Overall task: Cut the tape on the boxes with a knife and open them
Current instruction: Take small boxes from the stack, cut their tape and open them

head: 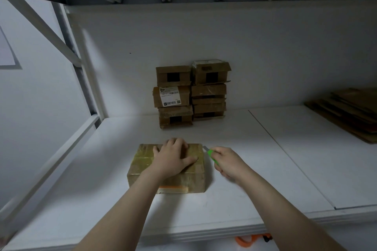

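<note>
We cannot read the label; our right hand hides most of the knife; the cardboard runs off the picture's right edge.

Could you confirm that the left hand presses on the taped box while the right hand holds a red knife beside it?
Only the colour is wrong: the head view shows the knife is green, not red. The left hand does press on the taped box, and the right hand holds the knife beside it.

White shelf, taped box, stacked boxes, flattened cardboard
</note>
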